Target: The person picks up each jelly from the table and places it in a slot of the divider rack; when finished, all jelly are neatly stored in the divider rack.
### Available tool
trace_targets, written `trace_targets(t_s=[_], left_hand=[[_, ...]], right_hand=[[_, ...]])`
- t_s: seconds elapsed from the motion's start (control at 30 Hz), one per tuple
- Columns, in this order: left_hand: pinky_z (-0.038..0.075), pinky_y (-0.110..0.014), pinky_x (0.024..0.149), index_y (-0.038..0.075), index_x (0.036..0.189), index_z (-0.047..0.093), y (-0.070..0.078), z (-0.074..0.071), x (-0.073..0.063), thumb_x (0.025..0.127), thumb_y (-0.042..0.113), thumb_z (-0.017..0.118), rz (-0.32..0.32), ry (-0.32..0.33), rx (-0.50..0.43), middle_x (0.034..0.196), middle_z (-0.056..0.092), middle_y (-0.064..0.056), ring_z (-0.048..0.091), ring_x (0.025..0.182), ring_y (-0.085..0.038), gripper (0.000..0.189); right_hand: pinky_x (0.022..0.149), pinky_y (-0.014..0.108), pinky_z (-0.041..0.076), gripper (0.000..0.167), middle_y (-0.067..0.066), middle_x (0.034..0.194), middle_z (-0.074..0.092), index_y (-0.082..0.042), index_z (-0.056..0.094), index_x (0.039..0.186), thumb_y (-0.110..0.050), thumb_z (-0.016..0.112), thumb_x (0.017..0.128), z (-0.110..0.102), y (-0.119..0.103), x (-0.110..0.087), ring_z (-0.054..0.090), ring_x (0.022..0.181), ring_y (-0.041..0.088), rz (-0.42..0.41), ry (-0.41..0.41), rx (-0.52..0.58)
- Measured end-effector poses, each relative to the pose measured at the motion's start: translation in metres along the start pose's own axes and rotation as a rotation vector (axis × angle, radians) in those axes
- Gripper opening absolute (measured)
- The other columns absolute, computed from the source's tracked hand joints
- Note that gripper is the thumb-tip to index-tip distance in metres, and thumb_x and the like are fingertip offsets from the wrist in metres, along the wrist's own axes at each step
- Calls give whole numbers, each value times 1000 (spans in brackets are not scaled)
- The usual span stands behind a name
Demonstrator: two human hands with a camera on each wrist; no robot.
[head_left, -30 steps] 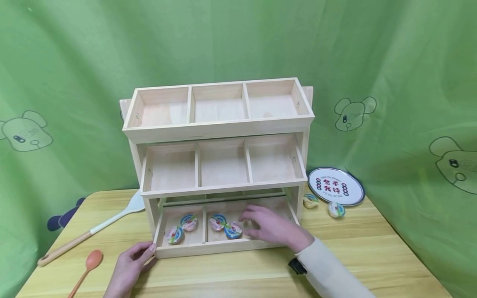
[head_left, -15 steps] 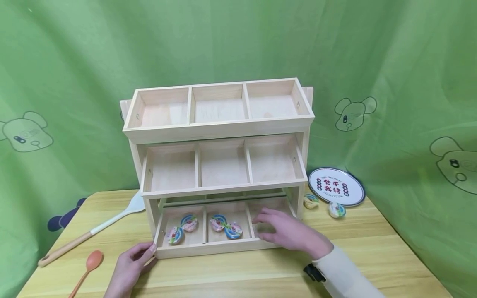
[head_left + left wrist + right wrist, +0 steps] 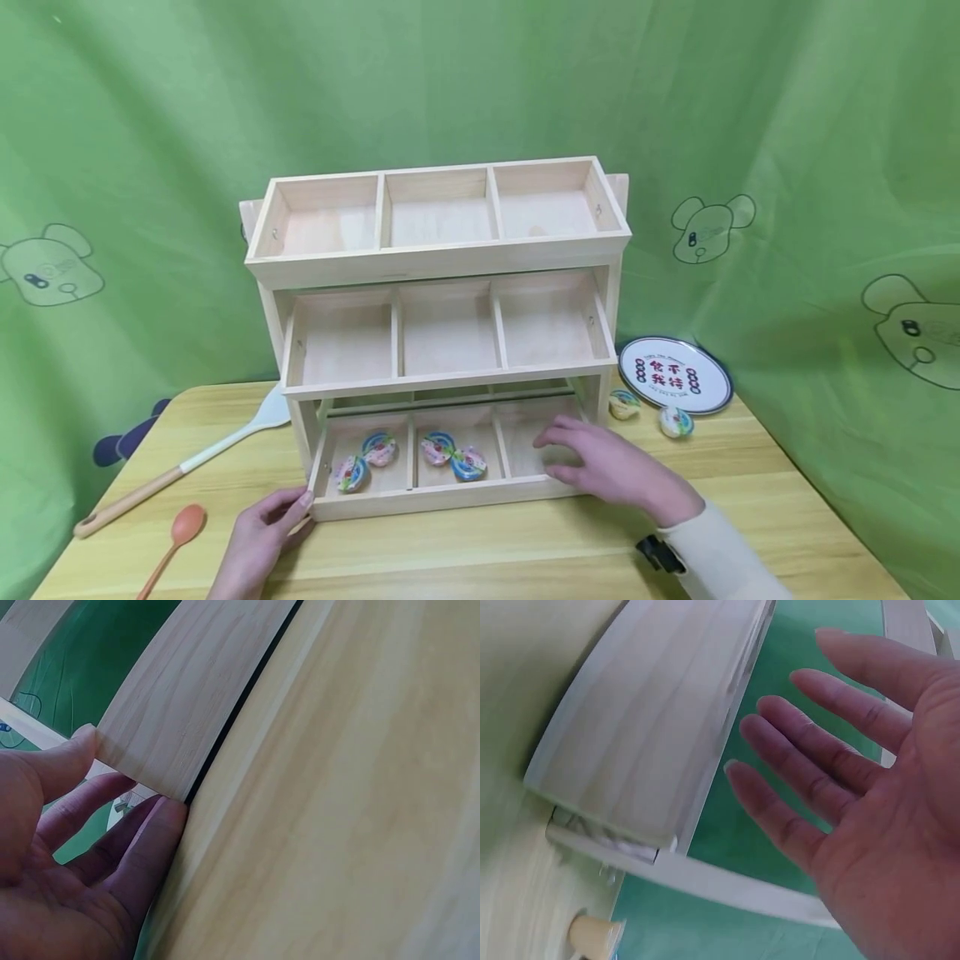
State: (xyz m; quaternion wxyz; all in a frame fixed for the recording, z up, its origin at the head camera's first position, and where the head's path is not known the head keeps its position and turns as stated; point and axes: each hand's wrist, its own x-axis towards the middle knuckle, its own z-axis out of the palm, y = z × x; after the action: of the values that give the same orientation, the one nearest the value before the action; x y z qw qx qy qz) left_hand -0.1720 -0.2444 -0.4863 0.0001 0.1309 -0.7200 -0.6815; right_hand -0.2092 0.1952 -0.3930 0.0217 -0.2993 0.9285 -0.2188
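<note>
A wooden three-tier shelf [image 3: 438, 265] has a bottom tray [image 3: 420, 502] split into three compartments. My left hand [image 3: 258, 533] grips that tray's left front corner; in the left wrist view its thumb [image 3: 67, 757] lies at the top edge and the fingers below. Two jelly cups [image 3: 378, 449] with printed lids lie in the left compartment, and two more jelly cups [image 3: 468, 464] in the middle one. Over the right compartment hovers my right hand [image 3: 611, 467], holding nothing; the right wrist view shows its fingers [image 3: 795, 769] spread and relaxed.
Right of the shelf, two jelly cups [image 3: 677, 422] lie by an oval plate [image 3: 675, 400] with red characters. On the left are a spatula [image 3: 217, 450] with a wooden handle and an orange spoon [image 3: 187, 523]. Green curtain [image 3: 480, 75] hangs behind the table.
My right hand has moved to the right, from the middle compartment beside the jelly cups to over the right compartment. The left hand stays at the tray's corner.
</note>
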Motion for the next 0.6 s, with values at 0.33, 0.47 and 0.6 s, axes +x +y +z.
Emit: trace_targets(t_s=[0.33, 0.47, 0.6], left_hand=[[57, -30, 89, -17, 120, 58, -3, 0, 1, 96, 5, 63, 19, -4, -8, 119, 56, -23, 61, 96, -14, 33], [57, -30, 90, -16, 121, 57, -3, 0, 1, 96, 6, 62, 11, -7, -10, 122, 54, -24, 61, 98, -13, 33], [57, -30, 91, -16, 121, 57, -2, 0, 1, 97, 6, 62, 9, -7, -11, 123, 54, -24, 61, 98, -14, 33]], right_hand=[[98, 50, 52, 33, 1, 119, 60, -8, 66, 119, -18, 72, 89, -4, 17, -16, 58, 110, 27, 44, 53, 2], [96, 50, 53, 31, 1, 119, 60, -10, 67, 118, -19, 71, 89, -7, 24, -22, 59, 109, 27, 54, 70, 9], [95, 49, 54, 28, 0, 117, 61, -11, 68, 116, -18, 71, 90, -8, 31, -27, 59, 108, 26, 64, 75, 7]])
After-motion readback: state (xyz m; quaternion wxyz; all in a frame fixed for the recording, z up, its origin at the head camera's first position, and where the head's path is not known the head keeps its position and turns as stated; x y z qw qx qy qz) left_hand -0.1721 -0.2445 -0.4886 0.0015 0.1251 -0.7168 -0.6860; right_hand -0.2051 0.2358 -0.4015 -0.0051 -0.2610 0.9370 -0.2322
